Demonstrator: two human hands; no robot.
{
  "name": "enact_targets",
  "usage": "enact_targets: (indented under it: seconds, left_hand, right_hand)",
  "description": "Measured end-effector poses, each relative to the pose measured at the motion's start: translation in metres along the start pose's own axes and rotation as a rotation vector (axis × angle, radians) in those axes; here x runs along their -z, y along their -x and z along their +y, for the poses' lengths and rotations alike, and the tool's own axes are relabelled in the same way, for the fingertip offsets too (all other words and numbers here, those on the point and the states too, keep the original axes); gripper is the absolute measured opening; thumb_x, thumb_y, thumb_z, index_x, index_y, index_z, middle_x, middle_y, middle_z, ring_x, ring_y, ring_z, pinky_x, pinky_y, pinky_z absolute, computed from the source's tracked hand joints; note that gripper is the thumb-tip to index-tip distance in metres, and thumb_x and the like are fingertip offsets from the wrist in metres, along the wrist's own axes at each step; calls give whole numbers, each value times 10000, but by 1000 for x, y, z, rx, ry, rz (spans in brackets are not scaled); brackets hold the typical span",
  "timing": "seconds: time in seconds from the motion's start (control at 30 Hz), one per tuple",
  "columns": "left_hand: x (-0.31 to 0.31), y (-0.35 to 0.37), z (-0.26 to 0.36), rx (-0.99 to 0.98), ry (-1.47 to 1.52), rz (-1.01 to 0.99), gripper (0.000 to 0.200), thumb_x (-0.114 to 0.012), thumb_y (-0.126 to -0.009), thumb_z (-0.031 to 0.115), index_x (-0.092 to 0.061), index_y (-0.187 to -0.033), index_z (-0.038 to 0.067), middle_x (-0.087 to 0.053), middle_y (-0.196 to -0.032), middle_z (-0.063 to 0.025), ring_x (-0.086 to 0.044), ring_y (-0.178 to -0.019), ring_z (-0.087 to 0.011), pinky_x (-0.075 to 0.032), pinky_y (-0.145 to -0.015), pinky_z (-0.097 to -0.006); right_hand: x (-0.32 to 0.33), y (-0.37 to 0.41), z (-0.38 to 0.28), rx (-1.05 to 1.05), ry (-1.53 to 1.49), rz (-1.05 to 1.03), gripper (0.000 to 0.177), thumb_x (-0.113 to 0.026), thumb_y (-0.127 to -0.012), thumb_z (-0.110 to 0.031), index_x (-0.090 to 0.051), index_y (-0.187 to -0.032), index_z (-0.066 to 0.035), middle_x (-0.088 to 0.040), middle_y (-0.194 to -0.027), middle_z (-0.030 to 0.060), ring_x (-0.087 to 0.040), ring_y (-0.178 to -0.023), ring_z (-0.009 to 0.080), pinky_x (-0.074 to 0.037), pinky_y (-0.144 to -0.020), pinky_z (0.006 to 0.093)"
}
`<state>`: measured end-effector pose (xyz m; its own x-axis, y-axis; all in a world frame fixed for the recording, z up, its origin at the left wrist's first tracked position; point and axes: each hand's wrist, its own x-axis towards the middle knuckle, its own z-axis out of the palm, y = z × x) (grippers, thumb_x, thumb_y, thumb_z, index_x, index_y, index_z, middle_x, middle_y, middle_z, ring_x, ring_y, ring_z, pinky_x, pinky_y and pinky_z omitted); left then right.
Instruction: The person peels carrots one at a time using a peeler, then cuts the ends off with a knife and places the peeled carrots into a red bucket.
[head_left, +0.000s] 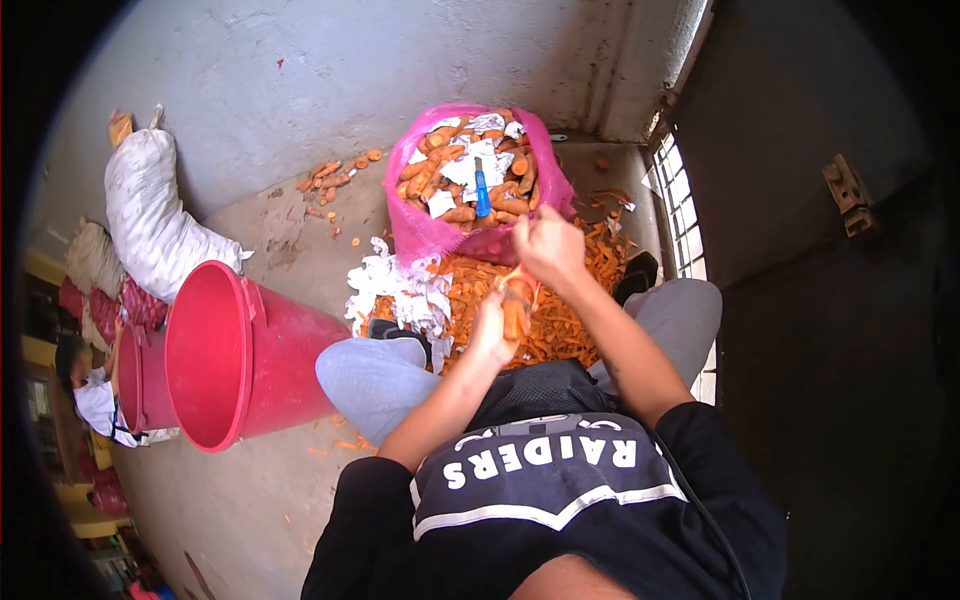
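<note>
My left hand (490,325) is wrapped around a carrot (516,312), holding it above the orange peelings (575,325) between my knees. My right hand (550,247) is bent in close at the carrot's far end; its fingers are hidden, so I cannot tell whether it grips a tool. If it does have an edge in it, a slip towards me could nick my left fingers, since they sit so near. A carrot slick with juice might also twist loose and drop into the peelings.

Just beyond, the pink bag (398,222) is heaped with carrots, and a blue knife (482,194) lies loose on scraps of paper at the top. A knock to the bag could send it sliding towards my hands. Peelings spread near my shoe (400,333) on the left too, so standing up carelessly could make me skid.
</note>
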<state>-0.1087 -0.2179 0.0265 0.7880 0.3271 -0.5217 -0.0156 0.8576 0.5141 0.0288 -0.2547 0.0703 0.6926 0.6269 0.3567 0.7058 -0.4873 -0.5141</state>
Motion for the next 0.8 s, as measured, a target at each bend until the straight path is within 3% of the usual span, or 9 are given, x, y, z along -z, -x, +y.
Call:
enact_targets:
  seconds: [0.03, 0.2, 0.23, 0.37, 0.5, 0.6, 0.67, 0.7, 0.8]
  left_hand:
    - [2, 4, -4, 11, -33, -36, 225, -436, -965, 328, -531, -1031, 135, -580, -711, -21, -567, -564, -154, -452, -436, -296]
    - [-15, 23, -2, -22, -184, -63, 286, -474, -959, 374, -539, -1050, 111, -565, -699, -18, -546, -547, -114, -429, -439, -261]
    - [-17, 22, 1, -1, -143, -79, 299, -474, -958, 380, -543, -1057, 107, -567, -705, -16, -548, -550, -111, -432, -447, -260]
    - [-6, 4, 14, 95, 53, -119, 405, -439, -956, 451, -558, -1057, 77, -553, -713, -23, -533, -575, -137, -437, -494, -257]
    - [12, -18, 17, 109, 134, -107, 430, -395, -961, 466, -567, -1037, 80, -518, -687, -9, -510, -572, -137, -418, -492, -250]
    - [-8, -8, 19, 29, 113, -11, 367, -370, -963, 403, -570, -1049, 106, -563, -771, -17, -551, -654, -153, -444, -532, -285]
    - [-27, 4, 23, -42, 96, 52, 323, -346, -966, 340, -566, -1064, 124, -617, -866, -39, -597, -752, -183, -477, -580, -327]
    - [-22, 4, 24, -51, 54, -24, 320, -335, -964, 317, -563, -1087, 128, -635, -942, -30, -611, -827, -178, -495, -630, -342]
    - [-16, -1, 23, -27, 56, -39, 317, -337, -966, 308, -556, -1104, 125, -630, -939, -31, -608, -821, -171, -501, -665, -329]
  right_hand:
    - [4, -11, 8, -47, 58, 24, 458, -460, -895, -322, -645, -606, -18, -619, -822, 165, -625, -664, 351, -508, -648, 440]
    - [2, -44, 54, -21, 337, 87, 456, -411, -889, -297, -659, -638, -10, -614, -842, 200, -629, -599, 347, -521, -595, 444]
    - [0, -51, 61, -189, 296, 120, 464, -401, -892, -300, -666, -665, 6, -618, -889, 211, -634, -653, 363, -519, -640, 455]
    - [18, -51, 55, -428, -21, 151, 485, -406, -892, -341, -663, -683, 13, -621, -956, 228, -622, -807, 398, -479, -762, 468]
    - [15, -23, 33, -406, -212, -17, 466, -426, -900, -375, -671, -703, -30, -621, -957, 203, -623, -823, 368, -471, -747, 441]
    - [24, 2, 3, -159, -147, -88, 406, -457, -894, -350, -700, -731, -68, -640, -998, 127, -629, -792, 326, -479, -721, 420]
    - [22, 11, -9, -34, -219, 17, 411, -464, -907, -324, -630, -654, -46, -564, -790, 125, -588, -702, 308, -454, -631, 420]
    - [22, 12, -13, 30, -254, 71, 426, -467, -914, -311, -595, -615, -35, -525, -686, 123, -567, -657, 299, -441, -586, 419]
    - [24, 11, -17, 68, -226, 79, 406, -466, -914, -298, -621, -632, -50, -511, -662, 113, -562, -635, 291, -447, -567, 413]
